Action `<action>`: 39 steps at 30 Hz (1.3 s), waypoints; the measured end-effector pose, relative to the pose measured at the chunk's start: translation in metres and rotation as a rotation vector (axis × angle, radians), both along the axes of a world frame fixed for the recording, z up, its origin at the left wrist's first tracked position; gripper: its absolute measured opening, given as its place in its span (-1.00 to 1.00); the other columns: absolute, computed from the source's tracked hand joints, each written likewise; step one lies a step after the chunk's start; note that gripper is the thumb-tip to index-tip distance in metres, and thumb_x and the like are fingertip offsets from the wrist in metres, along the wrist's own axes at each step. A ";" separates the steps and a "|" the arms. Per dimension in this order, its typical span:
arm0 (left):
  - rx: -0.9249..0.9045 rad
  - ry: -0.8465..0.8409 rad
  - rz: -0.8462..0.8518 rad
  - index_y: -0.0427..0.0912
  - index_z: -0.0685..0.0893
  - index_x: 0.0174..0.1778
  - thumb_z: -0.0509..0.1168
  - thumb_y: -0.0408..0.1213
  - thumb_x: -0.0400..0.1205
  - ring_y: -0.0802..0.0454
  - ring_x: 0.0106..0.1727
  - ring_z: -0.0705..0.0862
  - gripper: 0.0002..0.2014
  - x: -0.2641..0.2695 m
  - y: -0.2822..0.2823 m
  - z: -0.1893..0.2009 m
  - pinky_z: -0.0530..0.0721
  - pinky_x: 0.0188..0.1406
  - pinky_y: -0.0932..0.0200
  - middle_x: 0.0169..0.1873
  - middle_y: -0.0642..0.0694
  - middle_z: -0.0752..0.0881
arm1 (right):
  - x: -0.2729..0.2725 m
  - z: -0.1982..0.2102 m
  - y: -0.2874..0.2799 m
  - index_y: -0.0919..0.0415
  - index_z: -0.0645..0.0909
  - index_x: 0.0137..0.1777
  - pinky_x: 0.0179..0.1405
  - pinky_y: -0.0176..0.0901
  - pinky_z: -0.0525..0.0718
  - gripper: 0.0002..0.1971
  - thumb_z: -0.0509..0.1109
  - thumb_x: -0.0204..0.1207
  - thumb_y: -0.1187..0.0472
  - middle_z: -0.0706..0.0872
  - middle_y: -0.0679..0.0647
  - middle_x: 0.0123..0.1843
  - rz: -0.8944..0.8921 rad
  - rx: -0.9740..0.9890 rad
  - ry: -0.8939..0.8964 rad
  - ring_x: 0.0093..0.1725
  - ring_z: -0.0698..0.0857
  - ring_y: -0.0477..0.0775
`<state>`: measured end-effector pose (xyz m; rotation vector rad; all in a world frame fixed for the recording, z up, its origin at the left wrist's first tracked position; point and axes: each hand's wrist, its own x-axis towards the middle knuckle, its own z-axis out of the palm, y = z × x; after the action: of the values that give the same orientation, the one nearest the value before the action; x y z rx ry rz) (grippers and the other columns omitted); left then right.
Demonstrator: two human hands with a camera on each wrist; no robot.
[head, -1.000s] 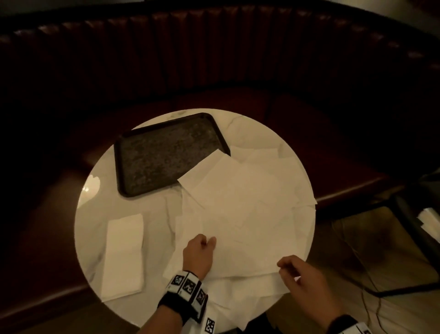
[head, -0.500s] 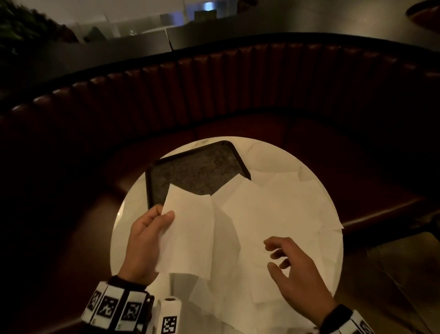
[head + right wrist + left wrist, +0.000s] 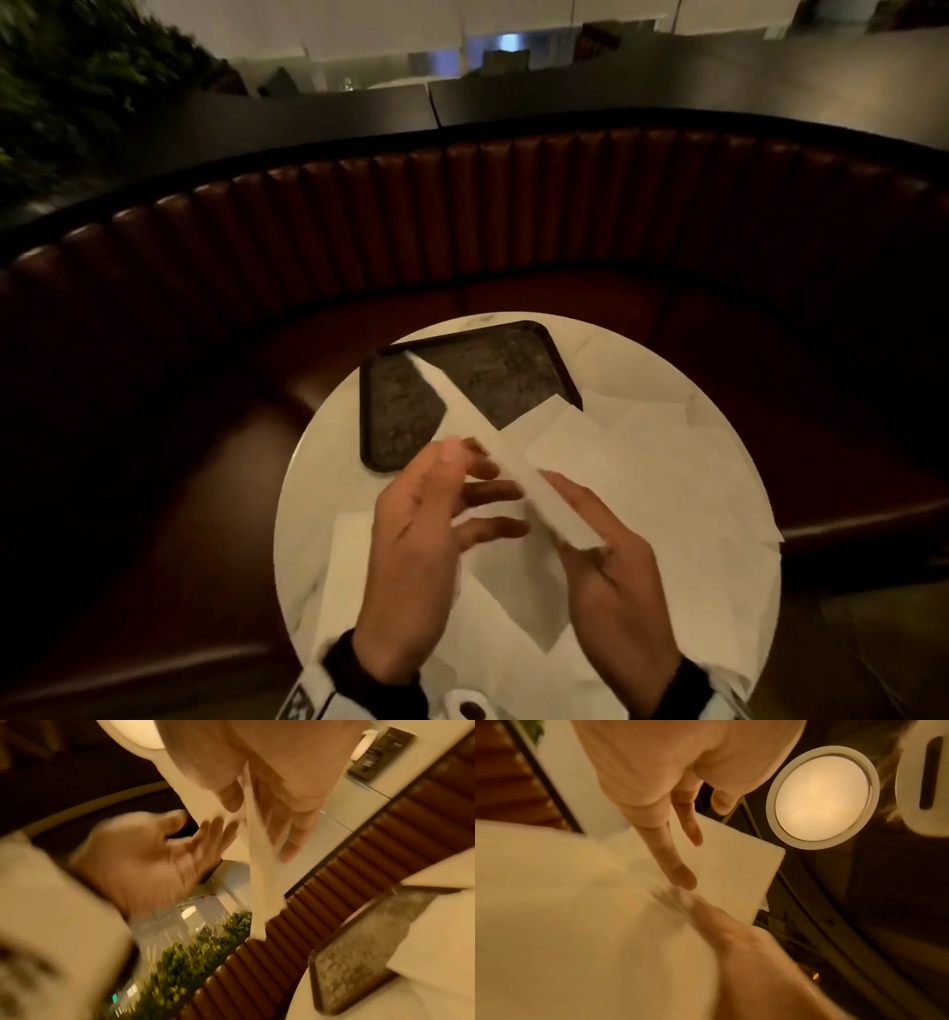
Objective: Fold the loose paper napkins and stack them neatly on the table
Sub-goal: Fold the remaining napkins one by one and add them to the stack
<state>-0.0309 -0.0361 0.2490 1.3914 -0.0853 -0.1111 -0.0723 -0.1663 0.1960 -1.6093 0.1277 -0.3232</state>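
A white paper napkin (image 3: pixel 493 442) hangs edge-on in the air above the round table (image 3: pixel 308 493), slanting from over the tray down to my hands. My right hand (image 3: pixel 580 539) pinches its near end between thumb and fingers; the right wrist view shows the napkin (image 3: pixel 259 874) running out between them. My left hand (image 3: pixel 477 478) is open, its straight fingers (image 3: pixel 680 874) lying against the napkin's flat side (image 3: pixel 731 872). A folded napkin (image 3: pixel 354 560) lies on the table's left, partly hidden by my left hand. Loose napkins (image 3: pixel 642 488) cover the right half.
A dark tray (image 3: pixel 493 375) sits at the back of the table, with one loose napkin's corner over its right edge. A curved, ribbed brown booth seat (image 3: pixel 462 216) wraps round the far side. Floor lies to the right of the table.
My right hand has come up from above the pile and taken the napkin's near end. The left hand let go of its edge and straightened. The napkin turned edge-on.
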 end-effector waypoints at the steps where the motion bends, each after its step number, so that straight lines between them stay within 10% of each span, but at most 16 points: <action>1: 0.143 -0.105 0.031 -0.23 0.69 -0.04 0.15 0.10 0.64 -0.03 0.02 0.75 -0.56 0.006 0.010 -0.006 0.75 -0.05 0.05 -0.02 -0.08 0.78 | 0.000 0.004 -0.005 0.00 0.77 0.12 0.14 -0.28 0.69 -0.76 0.37 0.57 0.28 0.83 -0.10 0.11 0.016 0.108 0.079 0.19 0.75 -0.06; 5: 0.659 0.000 -0.004 0.19 0.45 0.31 0.23 0.41 0.33 0.16 0.27 0.55 -0.34 0.036 0.051 -0.039 0.57 0.27 0.02 0.24 0.21 0.57 | -0.002 0.010 -0.030 0.36 0.79 -0.01 0.05 0.14 0.74 -0.74 0.44 0.44 0.18 0.82 0.36 0.02 0.133 0.505 0.406 0.02 0.80 0.34; 11: 0.126 0.350 -0.434 -0.23 0.64 0.28 0.45 -0.26 0.55 -0.25 0.17 0.76 -0.62 0.031 0.055 -0.056 0.75 0.11 -0.10 0.18 -0.27 0.77 | 0.004 -0.001 -0.060 0.46 0.72 0.10 0.11 0.17 0.72 -0.68 0.35 0.47 0.24 0.77 0.42 0.13 0.152 0.585 0.563 0.09 0.75 0.39; 17: 0.118 0.142 -0.241 -0.28 0.71 0.19 0.43 -0.44 0.53 -0.32 0.09 0.77 -0.70 0.024 0.059 -0.051 0.75 0.09 -0.23 0.06 -0.29 0.80 | 0.005 -0.003 -0.075 0.32 0.65 0.25 0.13 0.14 0.75 -0.67 0.38 0.47 0.41 0.77 0.34 0.18 0.254 0.506 0.529 0.13 0.76 0.37; 22: 0.099 0.069 -0.100 -0.11 0.82 0.03 0.29 -0.44 0.54 -0.14 0.04 0.80 -0.73 0.024 0.066 -0.052 0.78 0.08 -0.04 -0.01 -0.18 0.83 | 0.005 -0.005 -0.079 0.23 0.79 0.08 0.10 0.03 0.74 -0.37 0.76 -0.03 0.00 0.78 0.36 0.12 0.311 0.387 0.363 0.10 0.76 0.34; 26: 0.172 0.006 -0.041 -0.01 0.88 -0.15 0.24 -0.60 0.57 0.00 -0.13 0.80 -0.59 0.024 0.073 -0.055 0.78 -0.11 0.17 -0.16 -0.14 0.86 | 0.007 0.000 -0.079 0.31 0.83 -0.11 -0.12 -0.13 0.70 -0.87 0.53 0.36 0.32 0.78 0.33 -0.11 0.371 0.265 0.304 -0.16 0.70 0.22; 29: 0.099 0.073 -0.119 -0.16 0.85 -0.24 0.13 -0.58 0.62 -0.20 -0.06 0.75 -0.60 0.026 0.083 -0.048 0.72 -0.04 -0.02 -0.15 -0.21 0.82 | 0.009 0.000 -0.082 0.29 0.84 -0.22 -0.41 -0.37 0.56 -0.70 0.29 0.51 0.52 0.83 0.21 -0.12 0.380 0.150 0.326 -0.45 0.63 -0.03; 31: 0.019 0.150 -0.153 -0.30 0.79 -0.24 0.12 -0.49 0.56 -0.43 -0.07 0.64 -0.69 0.031 0.095 -0.049 0.65 -0.13 -0.13 -0.13 -0.31 0.76 | 0.010 0.002 -0.079 0.28 0.82 -0.14 -0.17 -0.14 0.71 -0.83 0.38 0.49 0.29 0.83 0.21 -0.01 0.384 0.122 0.312 -0.22 0.75 0.22; 34: -0.058 0.193 -0.191 -0.45 0.75 -0.13 0.29 -0.08 0.43 -0.78 -0.06 0.46 -0.57 0.032 0.100 -0.047 0.50 -0.05 -0.53 -0.04 -0.67 0.59 | 0.013 -0.005 -0.082 0.36 0.81 -0.16 -0.07 -0.08 0.78 -0.70 0.23 0.53 0.54 0.80 0.29 -0.03 0.338 0.182 0.346 -0.05 0.76 0.31; 36: -0.038 0.188 -0.137 -0.30 0.80 -0.24 0.25 0.08 0.60 -0.46 0.01 0.66 -0.53 0.030 0.095 -0.042 0.62 0.12 -0.29 -0.06 -0.48 0.70 | 0.014 -0.006 -0.082 0.35 0.79 -0.17 -0.17 -0.04 0.68 -0.69 0.21 0.34 0.53 0.76 0.34 0.01 0.354 0.145 0.338 -0.17 0.66 0.37; 39: 0.406 -0.122 -0.107 -0.10 0.78 -0.27 0.31 -0.09 0.58 0.15 -0.21 0.71 -0.77 0.024 0.081 -0.036 0.69 -0.16 0.23 -0.21 -0.02 0.79 | 0.016 -0.003 -0.077 0.17 0.72 -0.16 0.20 0.14 0.64 -0.62 0.18 0.10 0.43 0.72 0.02 0.26 0.397 -0.127 0.224 0.25 0.65 0.04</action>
<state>-0.0065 0.0453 0.2128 1.7992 -0.2494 -0.1380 -0.0565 -0.2433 0.1931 -1.7507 -0.0437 0.1593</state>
